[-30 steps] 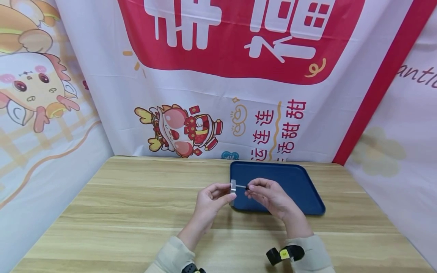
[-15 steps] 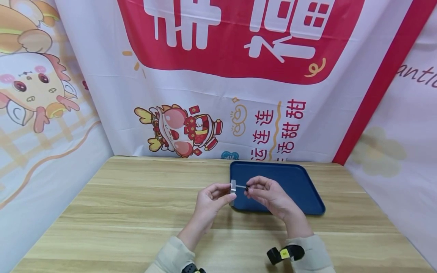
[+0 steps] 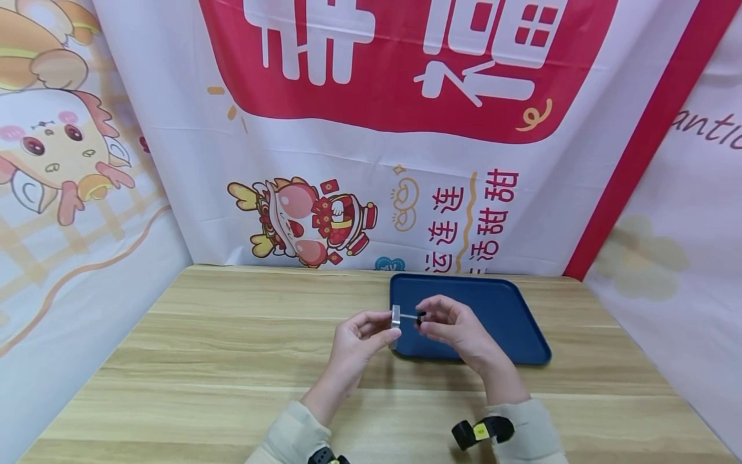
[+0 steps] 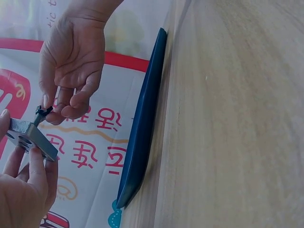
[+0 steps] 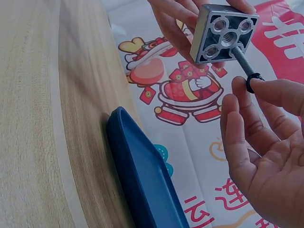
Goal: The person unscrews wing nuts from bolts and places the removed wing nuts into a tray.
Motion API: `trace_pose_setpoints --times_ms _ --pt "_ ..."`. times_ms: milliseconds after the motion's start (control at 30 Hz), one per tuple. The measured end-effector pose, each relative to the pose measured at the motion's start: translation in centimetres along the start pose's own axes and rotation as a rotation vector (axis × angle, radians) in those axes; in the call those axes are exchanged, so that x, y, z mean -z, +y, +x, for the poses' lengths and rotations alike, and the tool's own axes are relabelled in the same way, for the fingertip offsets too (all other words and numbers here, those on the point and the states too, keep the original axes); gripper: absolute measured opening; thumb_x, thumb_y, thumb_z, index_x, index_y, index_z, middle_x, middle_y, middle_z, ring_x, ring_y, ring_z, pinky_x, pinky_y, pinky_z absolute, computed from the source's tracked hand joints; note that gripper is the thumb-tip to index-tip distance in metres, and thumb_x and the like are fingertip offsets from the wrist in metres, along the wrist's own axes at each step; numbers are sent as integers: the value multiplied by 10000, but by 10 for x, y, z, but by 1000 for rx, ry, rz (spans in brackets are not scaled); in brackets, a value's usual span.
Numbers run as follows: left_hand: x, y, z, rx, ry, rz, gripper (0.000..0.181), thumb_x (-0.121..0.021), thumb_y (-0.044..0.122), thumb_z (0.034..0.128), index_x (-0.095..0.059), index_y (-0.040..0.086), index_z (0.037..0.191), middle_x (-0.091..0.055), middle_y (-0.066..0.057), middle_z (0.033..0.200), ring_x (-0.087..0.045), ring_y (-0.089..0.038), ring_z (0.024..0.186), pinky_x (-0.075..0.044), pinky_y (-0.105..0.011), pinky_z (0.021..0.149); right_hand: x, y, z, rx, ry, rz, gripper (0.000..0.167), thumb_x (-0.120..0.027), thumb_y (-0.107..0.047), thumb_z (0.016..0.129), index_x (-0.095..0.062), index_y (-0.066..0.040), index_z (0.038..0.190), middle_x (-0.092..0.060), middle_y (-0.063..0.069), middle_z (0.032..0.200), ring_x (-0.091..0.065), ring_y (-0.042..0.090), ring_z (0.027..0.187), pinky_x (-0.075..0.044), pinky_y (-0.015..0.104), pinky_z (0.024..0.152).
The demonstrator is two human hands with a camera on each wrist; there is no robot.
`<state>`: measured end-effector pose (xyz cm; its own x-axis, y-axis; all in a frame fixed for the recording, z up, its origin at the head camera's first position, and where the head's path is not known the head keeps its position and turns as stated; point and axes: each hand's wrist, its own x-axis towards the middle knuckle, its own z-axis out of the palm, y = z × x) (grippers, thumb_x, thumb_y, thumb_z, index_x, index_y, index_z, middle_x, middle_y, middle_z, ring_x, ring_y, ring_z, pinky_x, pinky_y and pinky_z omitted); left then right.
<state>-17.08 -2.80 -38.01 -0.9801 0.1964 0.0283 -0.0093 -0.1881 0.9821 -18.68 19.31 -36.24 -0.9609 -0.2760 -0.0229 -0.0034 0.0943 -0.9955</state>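
My left hand (image 3: pixel 361 345) holds a small square metal block (image 5: pixel 223 35) by its edges, above the table. Several round holes open in the block's face, a larger threaded one in the middle. A threaded bolt (image 5: pixel 243 61) with a black knob-like head (image 5: pixel 254 83) stands out from one corner of that face; its tip is hidden at the corner. Thumb and fingers of my right hand (image 3: pixel 460 328) pinch the black head. In the left wrist view the bolt (image 4: pixel 38 118) sits between the block (image 4: pixel 42 142) and my right hand (image 4: pixel 76 61).
A shallow blue tray (image 3: pixel 504 316) lies on the wooden table (image 3: pixel 249 335), behind and below my hands towards the right. Printed cloth (image 3: pixel 324 148) hangs along the table's back edge and both sides. Each wrist wears a black strap.
My right fingers have shifted slightly on the black head, with the index finger lifted and spread a little. My left hand and the block stay in the same place.
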Motion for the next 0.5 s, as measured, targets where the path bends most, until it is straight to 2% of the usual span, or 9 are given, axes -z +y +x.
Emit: trace_pose_setpoints --times_ms 200,300,400,500 --pt "0 0 0 -5 -5 2 402 -790 189 855 -666 60 1216 -715 -97 1222 -680 -170 1103 -574 -294 939 0 0 0 -10 7 -15 364 -682 -147 943 -570 -13 1262 -672 14 1048 -657 176 957 -540 438 996" --pt "0 -1 0 -9 -6 2 403 -788 191 857 -665 57 1216 -714 -100 1223 -681 -168 1096 -575 -293 936 0 -1 -1 -38 28 22 360 -664 -240 964 -605 -35 1255 -657 -5 1051 -639 177 967 -535 398 995" --pt "0 -1 0 -12 -4 0 404 -790 186 855 -664 50 1214 -713 -104 1221 -681 -167 1092 -579 -289 927 -1 -3 -1 -92 79 95 331 -587 -323 1007 -667 -69 1204 -653 -28 977 -616 157 919 -554 297 919" --pt "0 -2 0 -15 -1 -2 408 -794 185 851 -663 45 1212 -715 -106 1217 -680 -169 1094 -581 -289 922 -2 -5 0 -136 109 153 412 -547 -408 1015 -681 -65 1199 -629 -32 832 -580 127 796 -536 216 774"
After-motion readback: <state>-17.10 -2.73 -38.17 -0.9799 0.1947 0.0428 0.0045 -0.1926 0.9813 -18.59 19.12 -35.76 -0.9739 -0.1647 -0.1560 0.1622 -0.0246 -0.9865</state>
